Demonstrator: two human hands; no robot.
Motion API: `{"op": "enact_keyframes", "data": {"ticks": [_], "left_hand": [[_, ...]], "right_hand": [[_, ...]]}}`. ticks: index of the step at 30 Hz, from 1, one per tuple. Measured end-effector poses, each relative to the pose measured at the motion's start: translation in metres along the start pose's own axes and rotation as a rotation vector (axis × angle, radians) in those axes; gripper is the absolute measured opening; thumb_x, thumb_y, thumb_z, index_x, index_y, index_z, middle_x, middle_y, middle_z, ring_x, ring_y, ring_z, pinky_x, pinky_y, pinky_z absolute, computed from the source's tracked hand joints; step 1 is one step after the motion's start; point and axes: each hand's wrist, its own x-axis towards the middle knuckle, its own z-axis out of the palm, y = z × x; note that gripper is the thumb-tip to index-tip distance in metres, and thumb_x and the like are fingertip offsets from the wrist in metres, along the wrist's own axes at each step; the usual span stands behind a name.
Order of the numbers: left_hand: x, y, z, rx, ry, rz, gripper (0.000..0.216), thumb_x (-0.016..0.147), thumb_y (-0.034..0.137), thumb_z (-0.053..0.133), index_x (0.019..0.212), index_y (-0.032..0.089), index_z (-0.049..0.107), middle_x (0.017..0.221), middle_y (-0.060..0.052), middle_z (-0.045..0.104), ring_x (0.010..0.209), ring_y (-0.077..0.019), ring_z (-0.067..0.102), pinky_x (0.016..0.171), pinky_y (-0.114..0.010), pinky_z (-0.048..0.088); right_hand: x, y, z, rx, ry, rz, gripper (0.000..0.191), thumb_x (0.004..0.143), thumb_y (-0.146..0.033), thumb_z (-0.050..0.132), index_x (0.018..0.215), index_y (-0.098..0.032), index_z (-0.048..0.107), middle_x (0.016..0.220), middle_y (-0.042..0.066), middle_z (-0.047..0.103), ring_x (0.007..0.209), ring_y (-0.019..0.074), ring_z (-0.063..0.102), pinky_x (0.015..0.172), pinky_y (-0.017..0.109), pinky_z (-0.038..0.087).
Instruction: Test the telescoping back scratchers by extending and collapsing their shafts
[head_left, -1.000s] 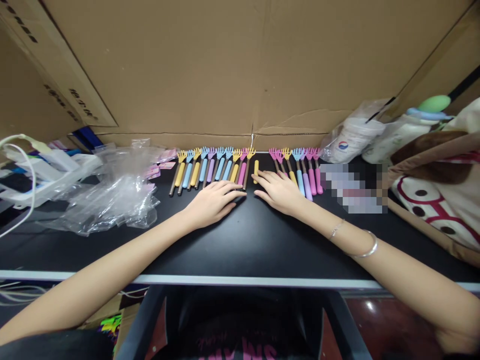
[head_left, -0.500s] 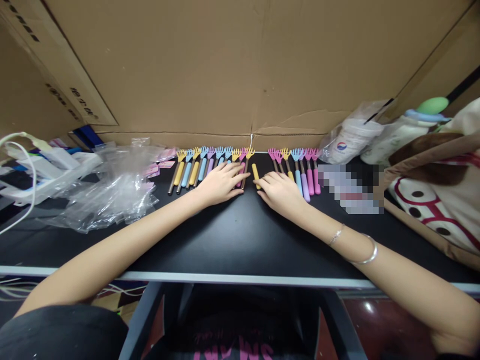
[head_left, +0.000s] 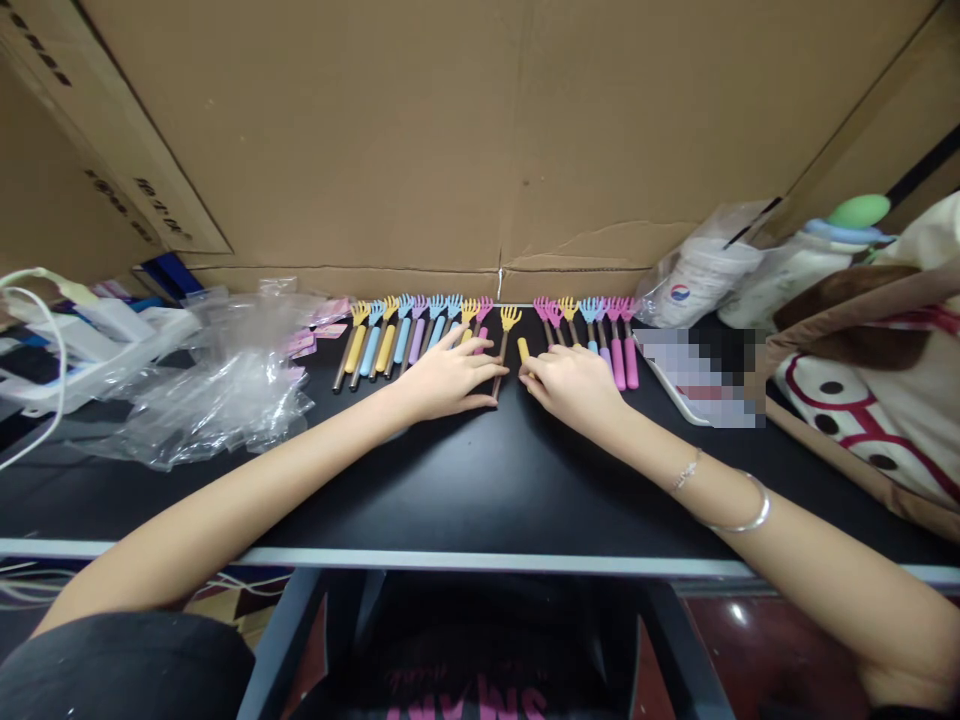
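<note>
Two rows of small back scratchers with coloured hand-shaped heads lie on the black table [head_left: 465, 480], a left row [head_left: 390, 340] and a right row [head_left: 611, 345]. In the gap between them lies a yellow-headed scratcher [head_left: 509, 320] with a bare metal shaft. My left hand [head_left: 446, 378] is closed round that shaft, fingers on top and thumb below. Just right of it, my right hand [head_left: 574, 388] pinches a short yellow handle sleeve [head_left: 523, 350] at its fingertips. The sleeve lies beside the shaft, and I cannot tell if they touch.
Crumpled clear plastic bags [head_left: 225, 385] lie at the left, with white cables and a power strip [head_left: 82, 340] beyond. A cardboard wall [head_left: 450, 150] closes the back. At the right are a bagged cup [head_left: 701, 280], a bottle [head_left: 817, 250] and a plush bag [head_left: 877, 380].
My left hand has drawn the yellow-headed scratcher out of the left row into the gap. My right hand has closed on the yellow sleeve that lay there and brought it beside the shaft.
</note>
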Motion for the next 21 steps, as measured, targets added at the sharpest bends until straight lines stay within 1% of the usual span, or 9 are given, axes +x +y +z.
{"op": "enact_keyframes", "data": {"ticks": [4, 7, 10, 13, 15, 17, 19, 21], "left_hand": [[-0.006, 0.015, -0.008, 0.009, 0.031, 0.056, 0.044, 0.089, 0.046, 0.049, 0.122, 0.017, 0.056, 0.121, -0.008, 0.062, 0.122, -0.0238, 0.046, 0.112, -0.048, 0.018], [-0.012, 0.028, -0.012, 0.021, 0.069, 0.114, 0.045, 0.088, 0.049, 0.049, 0.119, 0.017, 0.058, 0.117, -0.007, 0.064, 0.118, -0.0223, 0.049, 0.113, -0.046, 0.018], [-0.016, 0.041, -0.016, 0.011, 0.102, 0.172, 0.049, 0.087, 0.056, 0.045, 0.115, 0.018, 0.06, 0.109, -0.008, 0.066, 0.11, -0.0222, 0.052, 0.11, -0.046, 0.022], [-0.018, 0.054, -0.022, -0.077, 0.115, 0.234, 0.052, 0.085, 0.063, 0.042, 0.11, 0.022, 0.062, 0.102, -0.005, 0.066, 0.102, -0.0214, 0.054, 0.106, -0.045, 0.026], [-0.018, 0.06, -0.025, -0.13, 0.124, 0.268, 0.044, 0.088, 0.058, 0.042, 0.108, 0.024, 0.062, 0.097, -0.003, 0.065, 0.096, -0.0189, 0.055, 0.103, -0.041, 0.029], [-0.018, 0.064, -0.026, -0.139, 0.138, 0.292, 0.03, 0.092, 0.044, 0.044, 0.107, 0.025, 0.062, 0.094, -0.002, 0.064, 0.092, -0.0163, 0.055, 0.098, -0.036, 0.032], [-0.018, 0.064, -0.025, -0.128, 0.139, 0.292, 0.022, 0.093, 0.032, 0.045, 0.106, 0.026, 0.062, 0.097, -0.001, 0.063, 0.093, -0.0155, 0.054, 0.095, -0.034, 0.032], [-0.018, 0.063, -0.024, -0.129, 0.126, 0.286, 0.02, 0.093, 0.028, 0.046, 0.105, 0.027, 0.061, 0.102, -0.001, 0.063, 0.098, -0.0159, 0.053, 0.093, -0.034, 0.031]], "right_hand": [[0.0, -0.003, -0.002, -0.016, 0.005, 0.029, 0.039, 0.094, -0.038, 0.033, 0.087, -0.018, 0.066, 0.085, 0.009, 0.069, 0.087, 0.0202, 0.06, 0.068, 0.03, 0.03], [0.001, -0.003, -0.003, -0.004, -0.005, 0.074, 0.043, 0.094, -0.043, 0.031, 0.087, -0.019, 0.066, 0.082, 0.008, 0.069, 0.082, 0.0194, 0.061, 0.066, 0.03, 0.03], [0.003, 0.001, -0.004, 0.0, -0.01, 0.107, 0.04, 0.093, -0.043, 0.033, 0.091, -0.019, 0.066, 0.082, 0.008, 0.069, 0.078, 0.0182, 0.061, 0.065, 0.029, 0.029], [0.004, 0.004, -0.001, -0.017, -0.004, 0.08, 0.036, 0.092, -0.041, 0.037, 0.092, -0.019, 0.065, 0.085, 0.009, 0.069, 0.085, 0.0194, 0.06, 0.07, 0.03, 0.03], [0.004, 0.005, 0.001, -0.02, -0.003, 0.058, 0.034, 0.091, -0.04, 0.038, 0.092, -0.019, 0.065, 0.087, 0.009, 0.068, 0.089, 0.0202, 0.059, 0.074, 0.031, 0.029], [0.004, 0.005, 0.003, -0.019, 0.002, 0.05, 0.033, 0.091, -0.039, 0.038, 0.092, -0.019, 0.065, 0.087, 0.009, 0.068, 0.09, 0.0204, 0.058, 0.075, 0.032, 0.029], [0.004, 0.005, 0.004, -0.025, 0.011, 0.038, 0.032, 0.091, -0.038, 0.039, 0.091, -0.018, 0.064, 0.086, 0.01, 0.068, 0.091, 0.0206, 0.057, 0.075, 0.032, 0.028], [0.003, 0.004, 0.004, -0.029, 0.019, 0.025, 0.03, 0.09, -0.037, 0.039, 0.09, -0.018, 0.063, 0.085, 0.009, 0.068, 0.091, 0.0207, 0.058, 0.074, 0.032, 0.028]]}}
